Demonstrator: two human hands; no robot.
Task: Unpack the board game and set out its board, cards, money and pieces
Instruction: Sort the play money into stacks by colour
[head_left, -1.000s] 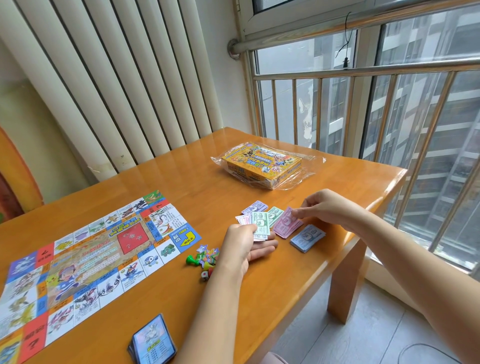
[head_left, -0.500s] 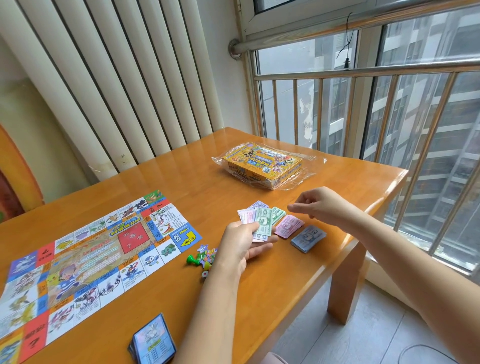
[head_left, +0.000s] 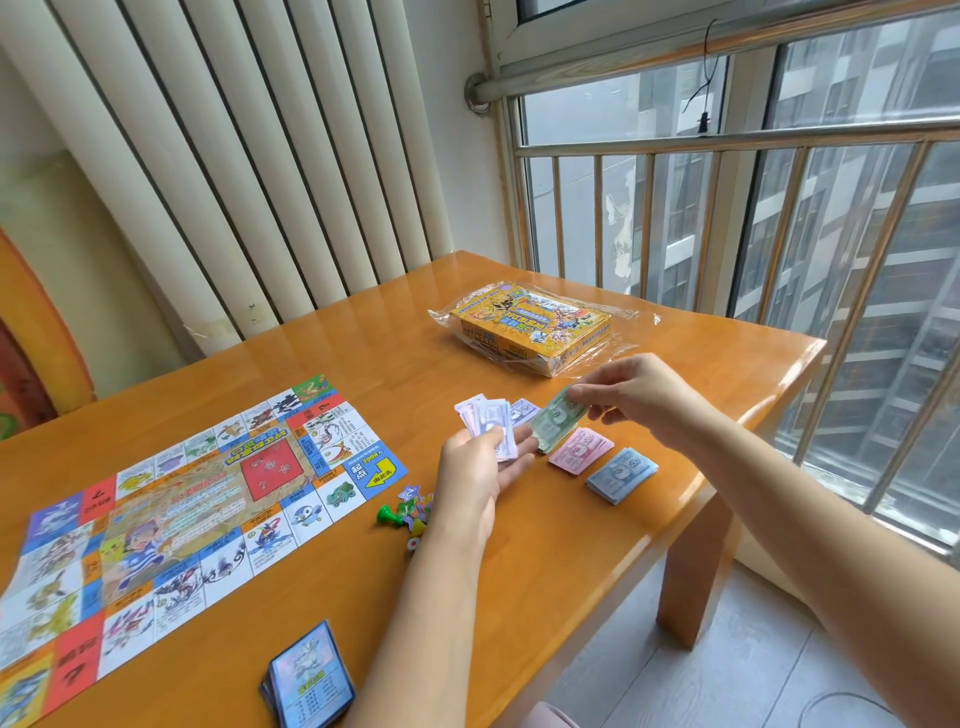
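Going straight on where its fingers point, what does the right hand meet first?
Probably the purple notes fanned in the left hand; the right hand pinches a green note aimed there, though depth is unclear.

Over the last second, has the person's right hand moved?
Yes. The right hand has left the pink stack and shifted slightly toward the box. It now pinches a green note.

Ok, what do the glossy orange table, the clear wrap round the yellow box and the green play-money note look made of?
Glossy orange table: varnished wood, probably; grain shows and it mirrors the window. Clear wrap: thin plastic film, crinkled with glints. Green play-money note: printed paper, seemingly; it looks sheet-thin where the right hand pinches it.
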